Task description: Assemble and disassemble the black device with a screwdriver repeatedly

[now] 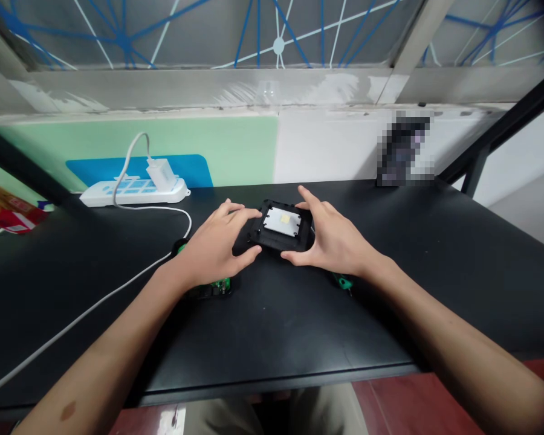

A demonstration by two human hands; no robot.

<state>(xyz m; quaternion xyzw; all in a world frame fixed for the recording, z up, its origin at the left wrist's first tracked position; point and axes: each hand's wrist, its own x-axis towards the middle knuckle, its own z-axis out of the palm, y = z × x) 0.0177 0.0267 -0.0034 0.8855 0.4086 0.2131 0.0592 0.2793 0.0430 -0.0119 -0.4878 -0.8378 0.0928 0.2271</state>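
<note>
A black rectangular lamp housing [276, 243] lies in front of me at the middle of the table. A silver-white plate [276, 226] with a yellow square LED chip is set in it, with small dark screws or clips at its edges. My right hand [333, 235] curves around the housing's right side, thumb near the front edge and fingers behind. At the left side, my left hand [213, 244] has thumb and fingers apart, its index fingertip at the frame's edge. Below it shows part of a green circuit board [222, 284] in a black case. A green object [343, 281], partly hidden, lies under my right wrist.
A white power strip [136, 192] with a white charger plug [162, 175] stands at the back left. Its white cable [95, 311] runs across the table's left side. A red-orange packet [11, 208] sits far left. A pixelated dark object [401, 151] leans at the back right.
</note>
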